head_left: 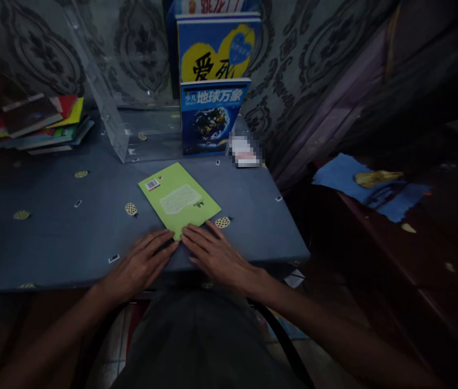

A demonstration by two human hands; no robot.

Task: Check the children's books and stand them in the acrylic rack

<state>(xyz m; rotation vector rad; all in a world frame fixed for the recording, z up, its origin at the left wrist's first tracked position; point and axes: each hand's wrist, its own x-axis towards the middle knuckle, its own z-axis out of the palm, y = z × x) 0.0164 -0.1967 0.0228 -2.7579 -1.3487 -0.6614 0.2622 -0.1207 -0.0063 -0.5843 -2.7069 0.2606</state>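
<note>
lying at the far left of the blue table (51, 237), a stack of books (38, 123) is seen near the wall. further right, a clear plastic stand (107, 119) is set on the tabletop. the left hand (140, 265) is laid flat, fingers spread, its fingertips touching the near corner of the green book (178, 199); nothing is gripped. the green book is placed face down near the table's front edge, turned at an angle. the right hand (215, 254) is likewise spread flat, its fingertips resting on the same corner, nothing grasped. behind, two blue books (213, 102) are stood upright. at the far right, a blue cloth (346, 173) is spread on a dark surface.
</note>
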